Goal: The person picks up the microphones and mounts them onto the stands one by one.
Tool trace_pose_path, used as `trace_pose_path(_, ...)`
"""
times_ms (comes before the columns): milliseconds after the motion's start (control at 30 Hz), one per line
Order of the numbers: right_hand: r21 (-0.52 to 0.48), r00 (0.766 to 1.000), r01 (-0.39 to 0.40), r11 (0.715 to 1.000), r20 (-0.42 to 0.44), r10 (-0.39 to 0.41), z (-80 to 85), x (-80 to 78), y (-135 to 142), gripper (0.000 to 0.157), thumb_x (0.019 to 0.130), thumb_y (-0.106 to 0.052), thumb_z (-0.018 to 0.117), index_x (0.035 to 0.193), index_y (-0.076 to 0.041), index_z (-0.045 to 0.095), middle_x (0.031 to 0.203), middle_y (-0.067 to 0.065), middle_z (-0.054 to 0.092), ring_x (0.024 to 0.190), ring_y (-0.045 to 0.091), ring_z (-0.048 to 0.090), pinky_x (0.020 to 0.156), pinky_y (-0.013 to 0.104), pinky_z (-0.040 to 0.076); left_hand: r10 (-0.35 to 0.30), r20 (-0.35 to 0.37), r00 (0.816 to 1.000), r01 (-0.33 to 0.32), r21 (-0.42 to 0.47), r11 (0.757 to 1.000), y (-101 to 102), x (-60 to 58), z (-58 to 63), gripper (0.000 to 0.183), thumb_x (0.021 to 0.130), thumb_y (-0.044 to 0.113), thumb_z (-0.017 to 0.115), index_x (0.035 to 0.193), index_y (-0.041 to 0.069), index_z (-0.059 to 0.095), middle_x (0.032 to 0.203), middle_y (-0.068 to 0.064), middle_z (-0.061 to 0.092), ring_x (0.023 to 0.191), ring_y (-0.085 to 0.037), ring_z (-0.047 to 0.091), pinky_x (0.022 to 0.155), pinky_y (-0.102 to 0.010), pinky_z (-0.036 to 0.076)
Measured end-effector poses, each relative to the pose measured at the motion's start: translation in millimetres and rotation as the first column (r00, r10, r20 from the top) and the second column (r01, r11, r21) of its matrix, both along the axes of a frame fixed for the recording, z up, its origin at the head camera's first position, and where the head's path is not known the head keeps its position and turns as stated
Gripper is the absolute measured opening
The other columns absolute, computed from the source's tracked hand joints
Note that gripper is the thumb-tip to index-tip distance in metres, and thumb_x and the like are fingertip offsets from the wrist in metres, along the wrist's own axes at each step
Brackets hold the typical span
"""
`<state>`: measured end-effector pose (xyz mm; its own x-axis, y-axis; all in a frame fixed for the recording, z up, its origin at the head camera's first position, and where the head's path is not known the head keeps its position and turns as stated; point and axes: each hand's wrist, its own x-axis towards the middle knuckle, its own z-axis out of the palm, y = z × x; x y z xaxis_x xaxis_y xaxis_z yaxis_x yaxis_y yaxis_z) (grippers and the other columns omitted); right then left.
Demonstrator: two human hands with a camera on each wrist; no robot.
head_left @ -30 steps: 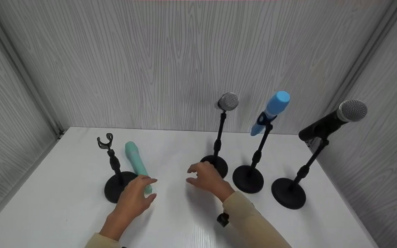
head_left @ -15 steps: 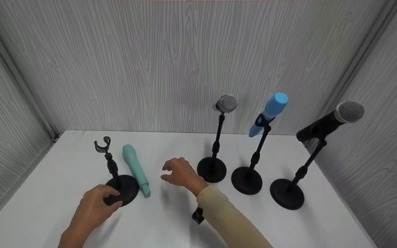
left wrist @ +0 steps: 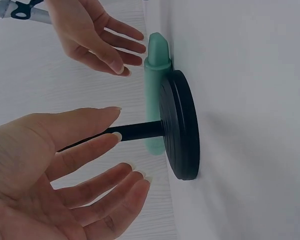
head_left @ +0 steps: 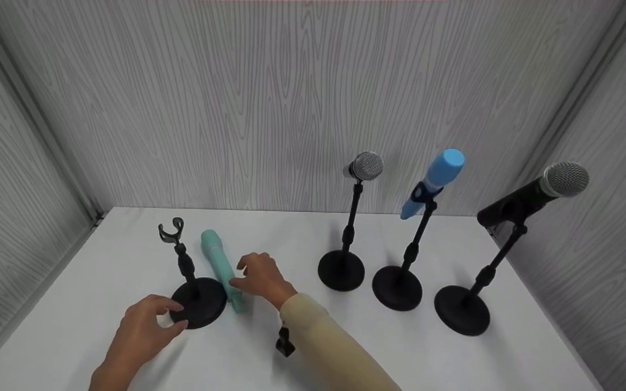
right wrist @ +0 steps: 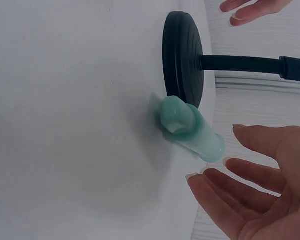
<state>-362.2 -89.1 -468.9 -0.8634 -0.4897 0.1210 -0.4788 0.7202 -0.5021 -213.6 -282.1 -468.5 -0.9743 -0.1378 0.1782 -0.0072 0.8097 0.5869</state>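
My right hand (head_left: 261, 277): just right of the forked stand (head_left: 187, 266), fingers spread and slightly bent, thumb apart, palm side toward the teal microphone (head_left: 217, 258). Fingertips very near the mic body; can't tell if they touch. My left hand (head_left: 139, 331): on the near-left side of the forked stand, fingers loosely bent, thumb apart, tips by the edge of the base (head_left: 204, 304) in the head view; contact can't be told.

Teal mic lies on the white table (head_left: 427, 353) just right of the forked stand, thick head end away from me, narrow tail toward me, body close alongside the base. Forked stand is upright, its clip (head_left: 171, 231) at the top.

Beige sleeve (head_left: 329, 342) on my right arm, right of and nearer me than the forked stand; small black block (head_left: 285, 343) at that cuff.

Well to the right of the forked stand, three more upright stands in a row: first stand (head_left: 348, 234) with a silver-headed mic (head_left: 367, 165), second stand (head_left: 411, 252) with a blue mic (head_left: 443, 167) tilted in its clip, third stand (head_left: 485, 276), farthest, with a black mic (head_left: 525, 201) tilted, silver grille up. Grey wood-grain wall (head_left: 269, 98) behind the forked stand.
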Motion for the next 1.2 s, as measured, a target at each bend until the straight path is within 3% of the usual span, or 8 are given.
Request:
trace_pose_path(233,0.051,0.997,0.057,0.997,0.046,-0.059,-8.9,2.4,-11.4,0.040,0.073,-0.033,0.080,0.099,-0.004,0.073,0.085,0.002,0.072,0.063,0.004,0.051,0.059,0.018,0.047,0.001,0.013,1.000,-0.001,0.002,1.000,-0.8,-0.9,-1.1,0.025,0.074,0.017,0.078,0.097,0.009,0.072,0.111,-0.014,0.066,0.101,-0.032,0.061,0.083,-0.049,0.049)
trace_pose_path(333,0.052,0.998,0.056,0.997,0.040,-0.058,-12.7,3.1,-12.7,0.026,0.073,-0.028,0.081,0.083,-0.006,0.071,0.064,-0.005,0.060,0.053,0.005,0.041,0.048,0.017,0.037,0.004,0.013,1.000,-0.004,-0.001,1.000,-2.1,-2.1,-1.4,0.026,0.074,0.018,0.078,0.098,0.009,0.071,0.112,-0.015,0.065,0.103,-0.034,0.061,0.085,-0.051,0.049)
trace_pose_path(433,0.055,0.998,0.053,0.997,0.026,-0.055,-12.5,3.3,-12.1,0.022,0.075,-0.024,0.078,0.072,-0.008,0.064,0.055,-0.007,0.044,0.049,0.007,0.035,0.044,0.018,0.030,0.004,-0.003,1.000,-0.004,-0.003,1.000,-2.9,-3.4,-0.8,0.026,0.075,0.017,0.078,0.098,0.008,0.071,0.113,-0.017,0.064,0.108,-0.038,0.059,0.089,-0.053,0.047)
trace_pose_path(567,0.099,0.998,0.058,0.993,0.034,-0.061,-5.8,3.3,-7.4,0.021,0.076,-0.021,0.076,0.073,-0.007,0.061,0.057,-0.005,0.045,0.051,0.007,0.037,0.046,0.018,0.034,0.000,-0.018,1.000,0.000,0.001,1.000,-3.9,-4.8,0.1,0.027,0.075,0.016,0.078,0.099,0.006,0.071,0.115,-0.019,0.063,0.112,-0.041,0.057,0.093,-0.055,0.044)
trace_pose_path(800,0.269,0.966,0.114,0.956,0.193,-0.170,12.4,4.1,6.7,0.024,0.074,-0.016,0.078,0.090,-0.008,0.063,0.075,0.001,0.057,0.062,0.013,0.052,0.051,0.026,0.048,0.007,0.000,1.000,-0.007,0.009,1.000,-10.7,-11.3,-2.9,0.034,0.075,0.017,0.077,0.105,0.004,0.069,0.121,-0.025,0.058,0.117,-0.045,0.052,0.095,-0.058,0.042)
trace_pose_path(933,0.421,0.975,0.113,0.900,0.130,-0.183,16.5,5.4,9.9,0.039,0.072,-0.025,0.081,0.105,-0.013,0.064,0.087,0.002,0.061,0.075,0.016,0.054,0.069,0.033,0.051,0.011,0.001,1.000,-0.011,0.016,1.000,-15.6,-17.2,-7.4,0.042,0.076,0.019,0.076,0.113,0.001,0.065,0.124,-0.027,0.055,0.119,-0.047,0.049,0.097,-0.059,0.040)
trace_pose_path(1000,0.436,0.984,0.121,0.892,0.066,-0.166,14.2,5.5,9.3,0.045,0.071,-0.032,0.082,0.108,-0.014,0.064,0.090,0.001,0.062,0.078,0.016,0.053,0.075,0.034,0.048,0.009,0.006,1.000,-0.009,0.019,1.000,-17.3,-21.2,-9.7,0.047,0.077,0.020,0.076,0.117,0.000,0.063,0.126,-0.028,0.054,0.121,-0.047,0.047,0.098,-0.060,0.039)
trace_pose_path(1200,0.277,0.987,0.159,0.948,-0.038,-0.154,-4.3,1.1,5.1,0.037,0.076,-0.036,0.078,0.101,-0.012,0.067,0.083,0.000,0.064,0.071,0.013,0.052,0.068,0.033,0.047,-0.016,0.012,1.000,0.016,0.028,0.999,-16.7,-34.8,-15.5,0.050,0.078,0.020,0.076,0.121,0.000,0.060,0.128,-0.031,0.051,0.123,-0.050,0.043,0.100,-0.062,0.035)
